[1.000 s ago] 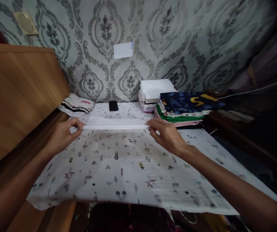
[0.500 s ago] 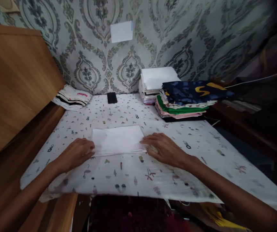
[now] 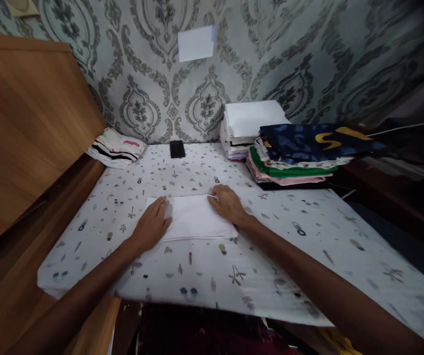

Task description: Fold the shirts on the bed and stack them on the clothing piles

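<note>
A folded white cloth [image 3: 193,217] lies as a flat rectangle on the patterned sheet, near the front of the table. My left hand [image 3: 151,224] rests flat over the cloth's left end, fingers stretched toward the far edge. At the far right corner is my right hand [image 3: 228,204], its thumb and fingers closed on the cloth's edge. That hand and wrist cover part of the cloth's right side.
The table [image 3: 182,172] has a white printed sheet. A black phone [image 3: 177,149] lies near the wall. Folded clothes [image 3: 117,148] sit at the back left. Two clothes stacks, one white-topped [image 3: 256,118] and one navy-topped [image 3: 315,143], stand back right. A wooden panel [image 3: 30,118] borders the left.
Both hands have moved from the cloth's near side edges toward its far edge. The left now lies on the cloth, and the right has reached the far right corner. The view has shifted slightly.
</note>
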The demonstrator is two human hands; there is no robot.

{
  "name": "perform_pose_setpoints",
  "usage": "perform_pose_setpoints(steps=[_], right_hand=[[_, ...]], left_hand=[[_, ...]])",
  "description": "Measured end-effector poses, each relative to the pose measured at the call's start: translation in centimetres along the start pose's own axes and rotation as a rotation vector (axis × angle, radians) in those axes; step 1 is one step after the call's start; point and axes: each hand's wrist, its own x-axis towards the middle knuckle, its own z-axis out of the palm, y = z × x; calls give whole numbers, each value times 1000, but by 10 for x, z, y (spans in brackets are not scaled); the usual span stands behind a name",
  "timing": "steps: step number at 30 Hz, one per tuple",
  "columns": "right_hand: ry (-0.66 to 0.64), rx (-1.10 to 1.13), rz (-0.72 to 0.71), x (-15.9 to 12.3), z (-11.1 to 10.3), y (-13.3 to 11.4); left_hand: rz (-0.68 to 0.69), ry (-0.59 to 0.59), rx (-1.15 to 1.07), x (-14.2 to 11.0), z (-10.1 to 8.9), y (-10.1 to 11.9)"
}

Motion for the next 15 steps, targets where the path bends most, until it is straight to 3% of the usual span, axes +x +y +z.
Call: perform_pose_setpoints(steps=[5, 9, 15], right_hand=[[-28, 59, 138, -2, -5, 0], [-53, 163, 184, -2, -10, 4], [-186, 163, 340, -6, -24, 9]], left_hand=[[-168, -123, 108, -9, -1, -16], [-208, -182, 118, -7, -4, -19], [-193, -200, 114, 9, -17, 3]])
